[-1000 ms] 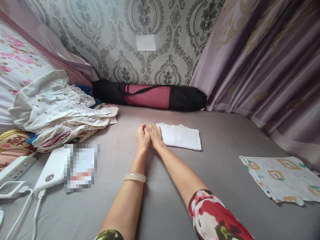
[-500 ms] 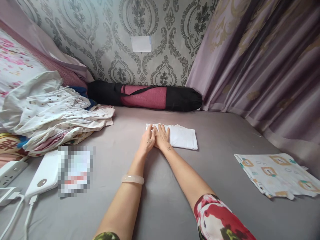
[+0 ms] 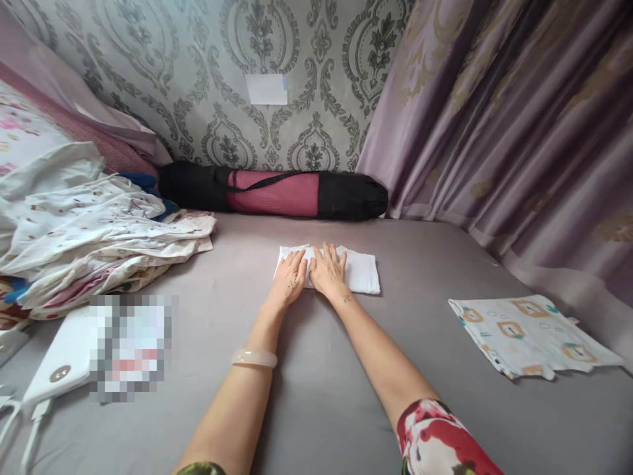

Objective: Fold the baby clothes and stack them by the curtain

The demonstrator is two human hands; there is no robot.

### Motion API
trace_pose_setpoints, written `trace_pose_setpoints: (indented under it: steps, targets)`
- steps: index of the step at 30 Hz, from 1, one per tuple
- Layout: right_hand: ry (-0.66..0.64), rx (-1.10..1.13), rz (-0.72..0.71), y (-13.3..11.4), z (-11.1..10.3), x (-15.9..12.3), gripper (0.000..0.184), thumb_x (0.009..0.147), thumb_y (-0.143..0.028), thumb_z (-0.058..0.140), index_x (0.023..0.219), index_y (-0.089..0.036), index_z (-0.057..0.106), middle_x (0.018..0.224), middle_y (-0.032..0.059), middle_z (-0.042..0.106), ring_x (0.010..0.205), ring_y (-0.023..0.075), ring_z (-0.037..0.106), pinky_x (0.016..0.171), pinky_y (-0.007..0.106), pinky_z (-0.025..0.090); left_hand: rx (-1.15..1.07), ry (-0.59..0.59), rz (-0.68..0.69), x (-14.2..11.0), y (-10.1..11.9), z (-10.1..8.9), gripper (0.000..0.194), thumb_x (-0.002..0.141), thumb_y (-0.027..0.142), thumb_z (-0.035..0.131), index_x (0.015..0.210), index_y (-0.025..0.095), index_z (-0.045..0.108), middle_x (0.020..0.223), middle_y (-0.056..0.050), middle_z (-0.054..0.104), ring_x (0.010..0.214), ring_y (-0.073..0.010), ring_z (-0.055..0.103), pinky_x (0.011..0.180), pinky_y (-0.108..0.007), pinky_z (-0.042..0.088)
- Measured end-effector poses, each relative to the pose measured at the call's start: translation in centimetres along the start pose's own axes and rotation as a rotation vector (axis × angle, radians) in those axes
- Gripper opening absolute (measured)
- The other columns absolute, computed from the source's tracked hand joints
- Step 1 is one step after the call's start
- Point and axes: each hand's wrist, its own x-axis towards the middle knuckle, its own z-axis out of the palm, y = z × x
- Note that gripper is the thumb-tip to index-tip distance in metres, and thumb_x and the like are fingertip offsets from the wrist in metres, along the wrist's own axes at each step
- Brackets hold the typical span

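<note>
A white cloth (image 3: 362,272), folded into a flat rectangle, lies on the grey bed sheet (image 3: 316,376) in front of me. My left hand (image 3: 289,276) rests flat on its left end, fingers stretched forward. Just beside it, my right hand (image 3: 328,270) presses on the cloth's middle with the fingers spread. A narrow strip of cloth shows between the two hands. Both palms and the fabric under them are hidden.
Crumpled clothes (image 3: 113,231) are heaped at left, near a white power bank (image 3: 66,359) with a cable. A black and pink mat bag (image 3: 271,193) lies along the wall. A patterned cloth (image 3: 534,335) lies flat at right, below the purple curtain (image 3: 445,119).
My hands have moved apart: the right has slid rightward over the white cloth, and the left has flattened at its left end. The view has shifted slightly to the right.
</note>
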Motion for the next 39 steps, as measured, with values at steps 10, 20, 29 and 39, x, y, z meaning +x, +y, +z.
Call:
trace_pose_setpoints:
  steps: [10, 20, 29, 39]
  targets:
    - [0.008, 0.001, -0.015, 1.5, 1.3, -0.6, 0.051, 0.098, -0.036, 0.027, 0.144, -0.023, 0.045, 0.154, 0.0085, 0.037, 0.142, 0.0279, 0.027, 0.114, 0.053, 0.012, 0.239, -0.12, 0.005, -1.0, -0.6, 0.9, 0.042, 0.093, 0.022, 0.041, 0.132, 0.025, 0.055, 0.146, -0.01, 0.049, 0.14, -0.0278, 0.037, 0.116, -0.052, 0.021]
    - [0.079, 0.016, 0.111, 3.3, 0.3, -0.7, 0.052, 0.1, -0.038, 0.026, 0.147, -0.021, 0.04, 0.156, 0.0117, 0.031, 0.145, 0.0289, 0.021, 0.115, 0.055, 0.007, 0.41, 0.044, -0.002, -1.0, 0.6, 0.1, 0.046, 0.098, 0.034, 0.034, 0.14, 0.019, 0.047, 0.154, -0.012, 0.036, 0.146, -0.0267, 0.024, 0.119, -0.05, 0.018]
    - [0.004, 0.013, 0.157, 3.9, 0.9, -1.1, 0.05, 0.1, -0.04, 0.026, 0.145, -0.024, 0.043, 0.155, 0.009, 0.034, 0.143, 0.0274, 0.023, 0.115, 0.055, 0.012, 0.545, -0.209, -0.068, -1.2, 0.2, 0.4, 0.052, 0.1, 0.04, 0.024, 0.144, 0.019, 0.042, 0.155, -0.01, 0.035, 0.145, -0.0306, 0.024, 0.116, -0.056, 0.021]
    - [-0.001, 0.039, 0.271, 6.3, -1.4, -0.2, 0.055, 0.101, -0.04, 0.02, 0.15, -0.018, 0.033, 0.159, 0.0141, 0.024, 0.147, 0.0277, 0.016, 0.116, 0.055, 0.009, 0.452, -0.042, -0.028, -0.9, 0.0, 0.0, 0.049, 0.099, 0.037, 0.03, 0.142, 0.019, 0.044, 0.152, -0.011, 0.039, 0.145, -0.0256, 0.027, 0.119, -0.05, 0.018]
